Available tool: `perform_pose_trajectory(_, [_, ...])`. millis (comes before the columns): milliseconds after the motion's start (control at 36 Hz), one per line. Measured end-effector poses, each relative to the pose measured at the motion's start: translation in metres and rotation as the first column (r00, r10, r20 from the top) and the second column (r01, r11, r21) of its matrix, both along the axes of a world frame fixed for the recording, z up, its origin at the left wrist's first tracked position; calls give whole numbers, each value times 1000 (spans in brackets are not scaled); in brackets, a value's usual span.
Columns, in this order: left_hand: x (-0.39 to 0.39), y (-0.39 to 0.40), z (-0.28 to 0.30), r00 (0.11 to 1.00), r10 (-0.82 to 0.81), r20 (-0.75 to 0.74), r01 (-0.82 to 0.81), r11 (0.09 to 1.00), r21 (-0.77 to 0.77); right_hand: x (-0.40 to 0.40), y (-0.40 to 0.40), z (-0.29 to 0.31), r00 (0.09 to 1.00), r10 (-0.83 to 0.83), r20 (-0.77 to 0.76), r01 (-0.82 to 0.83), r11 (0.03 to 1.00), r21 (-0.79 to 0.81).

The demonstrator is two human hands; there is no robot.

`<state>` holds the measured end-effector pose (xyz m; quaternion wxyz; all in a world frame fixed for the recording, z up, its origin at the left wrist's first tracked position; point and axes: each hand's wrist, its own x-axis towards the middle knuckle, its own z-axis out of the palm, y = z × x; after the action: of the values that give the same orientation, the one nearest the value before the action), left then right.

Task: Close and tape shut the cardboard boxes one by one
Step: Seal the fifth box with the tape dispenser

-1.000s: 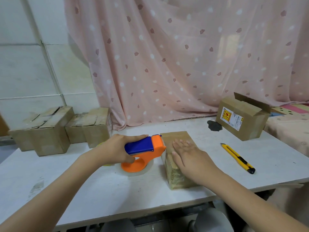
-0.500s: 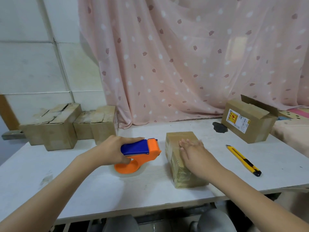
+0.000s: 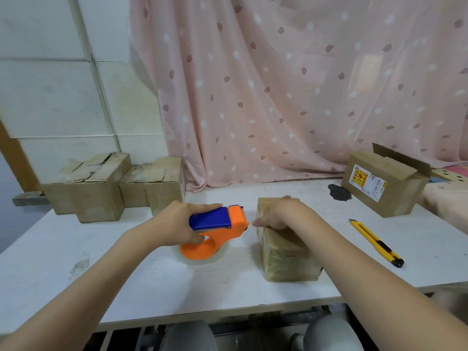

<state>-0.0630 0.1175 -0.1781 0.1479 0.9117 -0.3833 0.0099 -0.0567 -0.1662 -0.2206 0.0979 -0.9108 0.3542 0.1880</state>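
Note:
A small tape-wrapped cardboard box [image 3: 286, 257] lies on the white table [image 3: 126, 282] in front of me. My right hand [image 3: 281, 215] grips its far end, thumb down the left side and fingers curled over the top. Just left of the box, my left hand [image 3: 177, 221] holds the blue handle of an orange tape dispenser [image 3: 215, 231], which rests on the table with its clear tape roll underneath. The dispenser's nose points at the box, a short gap away.
A yellow utility knife [image 3: 374, 241] lies right of the box. A larger labelled box [image 3: 385, 183] with a raised flap stands at the back right. Three cardboard boxes [image 3: 101, 186] sit grouped at the back left. A pink curtain hangs behind.
My right hand went from lying flat on the box top to curling over its far end. The dispenser in my left hand stayed beside the box; my head shifted left.

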Motion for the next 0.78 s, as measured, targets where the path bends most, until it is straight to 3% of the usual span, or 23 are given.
perform_pose_trajectory(167, [0, -2, 1, 1000, -6, -5, 6, 1000, 9, -59, 39, 62, 995, 35, 99, -39, 999, 34])
perform_pose_trajectory(417, [2, -1, 2, 1000, -22, -5, 22, 999, 40, -70, 39, 82, 983, 181, 26, -182, 982, 41])
perform_pose_trajectory(556, [4, 1, 0, 999, -39, -13, 39, 999, 22, -85, 32, 98, 974, 219, 60, -224, 970, 95])
perform_pose_trajectory(778, [0, -3, -15, 998, -66, 24, 67, 994, -91, -96, 3, 96, 959, 37, 281, -135, 932, 337])
